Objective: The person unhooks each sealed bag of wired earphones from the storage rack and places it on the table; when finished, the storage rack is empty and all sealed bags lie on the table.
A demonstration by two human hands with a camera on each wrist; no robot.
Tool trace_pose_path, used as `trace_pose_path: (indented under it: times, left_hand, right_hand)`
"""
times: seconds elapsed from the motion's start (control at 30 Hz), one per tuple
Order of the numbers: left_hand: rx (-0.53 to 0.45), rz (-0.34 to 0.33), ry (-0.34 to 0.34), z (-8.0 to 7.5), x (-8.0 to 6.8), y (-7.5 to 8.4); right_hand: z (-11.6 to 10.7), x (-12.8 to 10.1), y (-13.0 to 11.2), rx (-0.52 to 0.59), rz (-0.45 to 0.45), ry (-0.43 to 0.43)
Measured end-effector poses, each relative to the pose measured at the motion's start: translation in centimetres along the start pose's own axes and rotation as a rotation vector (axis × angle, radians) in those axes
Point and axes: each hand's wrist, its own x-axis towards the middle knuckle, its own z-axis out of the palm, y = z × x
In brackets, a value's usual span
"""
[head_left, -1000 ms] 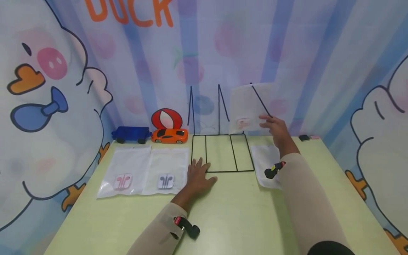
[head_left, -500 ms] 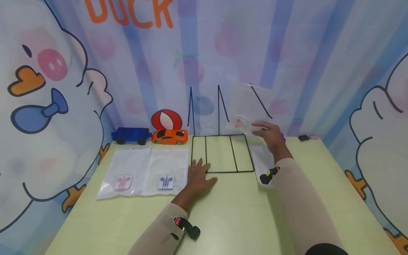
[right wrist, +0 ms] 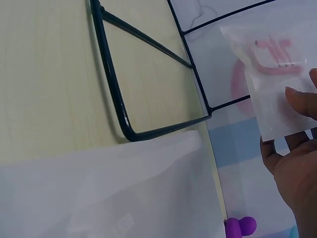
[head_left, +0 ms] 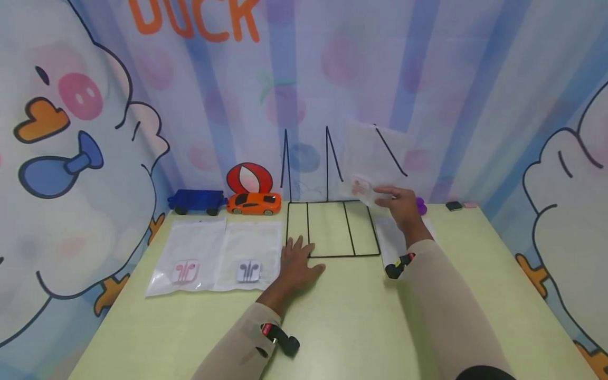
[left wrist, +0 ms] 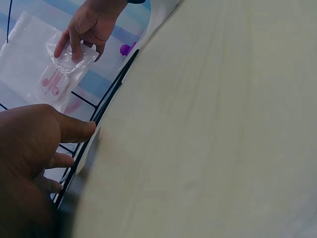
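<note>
A black wire display rack (head_left: 339,256) stands at the back middle of the table. My left hand (head_left: 299,269) lies with spread fingers over its front base wire; in the left wrist view fingertips (left wrist: 86,130) touch that wire. A frosted plastic bag (head_left: 372,150) holding pink earphones (head_left: 361,186) hangs at the rack's right slanting prong (head_left: 391,153), which crosses in front of it. My right hand (head_left: 399,208) pinches the bag's lower right edge. In the right wrist view, the thumb (right wrist: 302,101) is on the bag's front and other fingers are behind it.
Two bagged earphone sets, one pink (head_left: 185,271) and one grey (head_left: 248,271), lie left of the rack. Behind them stand a blue toy trailer (head_left: 196,201) and an orange toy car (head_left: 254,203). Another white bag (head_left: 389,240) lies under my right wrist. A purple object (head_left: 421,206) sits behind.
My right hand has moved left and slightly down from the prong's tip to the bag's lower edge. The purple object behind it has come into view. My left hand stays put.
</note>
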Motion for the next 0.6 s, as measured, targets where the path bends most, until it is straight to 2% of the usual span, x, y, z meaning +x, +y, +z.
trace_pose_path:
  times: [0.2, 0.27, 0.5, 0.6]
  left_hand:
    - [0.013, 0.002, 0.008, -0.1, 0.0, -0.1]
    - [0.011, 0.002, 0.009, -0.1, 0.0, -0.1]
    - [0.003, 0.005, 0.012, -0.1, -0.1, 0.0]
    - [-0.004, 0.005, 0.017, -0.1, -0.1, 0.1]
  right_hand:
    - [-0.6, -0.9, 0.1, -0.028, 0.049, 0.012]
    - [-1.0, -1.4, 0.0, -0.008, 0.059, 0.000]
    - [-1.8, -3.4, -0.1, 0.046, 0.000, -0.037]
    - [-2.0, -4.2, 0.0, 0.044, 0.002, -0.051]
